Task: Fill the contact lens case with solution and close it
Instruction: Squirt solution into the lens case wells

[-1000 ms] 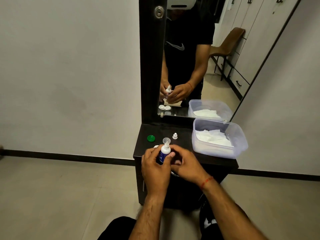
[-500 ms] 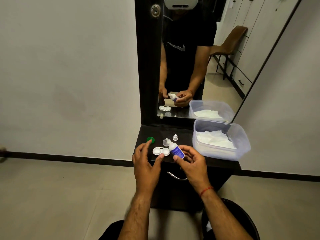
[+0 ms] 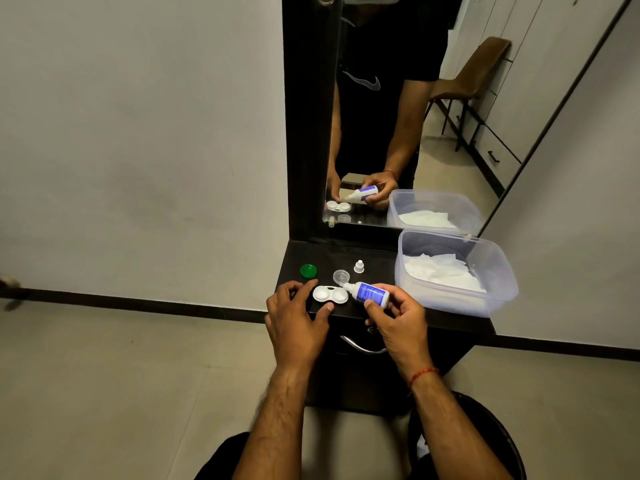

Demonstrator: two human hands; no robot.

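Right hand point(image 3: 398, 323): lower centre-right of the frame; thumb and fingertips pinch the base end of the solution bottle point(image 3: 370, 294); a red thread point(image 3: 422, 375) circles the wrist
Left hand point(image 3: 294, 327): lower centre; fingers spread and fairly straight, gripping nothing; thumb tip at the near edge of the contact lens case point(image 3: 330, 294), forefinger reaching past its left end; actual contact cannot be told
Solution bottle: blue label, tipped almost level; white nozzle points left, at the far right edge of the case
Contact lens case: white, both wells uncovered; flat on the dark worktop point(image 3: 346, 251), between the hands
Caps: clear round lid point(image 3: 341, 276) just behind the case; small white cap point(image 3: 359, 267) upright to its right; green cap point(image 3: 308, 270) further left
Container point(image 3: 498, 271): translucent tub at the right, white tissues inside
Mirror point(image 3: 398, 116): upright behind the worktop, reflecting the hands, bottle and case
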